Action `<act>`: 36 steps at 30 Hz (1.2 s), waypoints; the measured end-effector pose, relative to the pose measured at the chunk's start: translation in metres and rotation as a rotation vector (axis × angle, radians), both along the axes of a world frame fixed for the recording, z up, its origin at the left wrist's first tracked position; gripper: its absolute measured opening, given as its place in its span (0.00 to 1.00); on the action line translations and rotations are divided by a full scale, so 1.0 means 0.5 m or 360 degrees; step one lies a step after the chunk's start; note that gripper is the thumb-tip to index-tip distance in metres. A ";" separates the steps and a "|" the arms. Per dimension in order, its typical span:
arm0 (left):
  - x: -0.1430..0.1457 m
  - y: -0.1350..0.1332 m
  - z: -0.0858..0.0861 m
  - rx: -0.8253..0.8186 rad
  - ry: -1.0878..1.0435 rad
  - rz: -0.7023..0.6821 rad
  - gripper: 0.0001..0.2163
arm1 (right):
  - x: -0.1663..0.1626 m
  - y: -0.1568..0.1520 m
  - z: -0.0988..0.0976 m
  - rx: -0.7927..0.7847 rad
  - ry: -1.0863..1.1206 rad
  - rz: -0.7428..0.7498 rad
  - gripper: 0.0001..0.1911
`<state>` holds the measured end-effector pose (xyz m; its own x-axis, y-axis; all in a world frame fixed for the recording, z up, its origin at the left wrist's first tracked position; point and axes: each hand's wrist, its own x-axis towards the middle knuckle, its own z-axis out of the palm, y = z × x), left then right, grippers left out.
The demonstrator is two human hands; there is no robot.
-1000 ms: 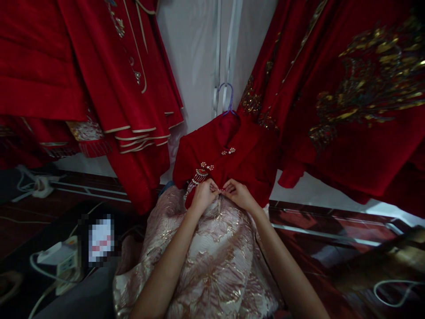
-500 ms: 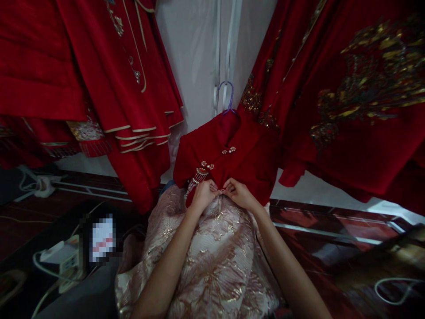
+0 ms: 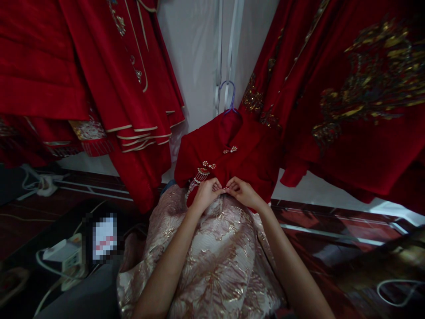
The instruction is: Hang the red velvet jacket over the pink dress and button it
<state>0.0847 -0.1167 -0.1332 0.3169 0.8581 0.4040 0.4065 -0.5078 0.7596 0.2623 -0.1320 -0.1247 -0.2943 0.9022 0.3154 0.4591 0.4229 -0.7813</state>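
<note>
Nearest, pale brocade cloth (image 3: 219, 261) with gold flower patterns spreads between two bare forearms, below the grip. At its upper edge, the left hand (image 3: 210, 191) and right hand (image 3: 243, 192) almost meet, each grip narrow, fingertips pinching a small beaded piece (image 3: 226, 189) too tiny to make out fully. That piece is at the lower front of a red jacket (image 3: 252, 148), which lies just beyond both grips. Up and left of the left grip, a beaded tassel ornament (image 3: 200, 175) hangs beneath a flower-shaped clasp (image 3: 209, 165); a second clasp (image 3: 230, 150) sits above the grips, near the collar. Farther above, a purple hanger (image 3: 232, 95) rises from the neck. Beyond, red garments hang on the left (image 3: 116, 88) and right (image 3: 361, 164), flanking a pale wall (image 3: 187, 40).
</note>
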 end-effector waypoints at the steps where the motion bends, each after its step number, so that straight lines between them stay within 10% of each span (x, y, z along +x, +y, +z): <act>1: 0.002 0.001 -0.002 -0.0012 -0.0036 -0.0007 0.12 | 0.003 -0.001 0.002 -0.0002 -0.0001 -0.0001 0.10; 10: -0.012 0.031 0.009 -0.0545 -0.1214 0.0124 0.18 | 0.071 -0.049 0.086 -0.0547 0.0007 0.0442 0.11; 20: 0.006 0.029 0.032 -0.0692 -0.1853 0.0035 0.13 | 0.063 -0.062 0.102 -0.0542 0.0025 0.0480 0.10; 36: 0.043 0.084 0.017 -0.0329 -0.0995 0.0453 0.14 | 0.069 -0.064 0.098 -0.0465 -0.0043 0.0396 0.09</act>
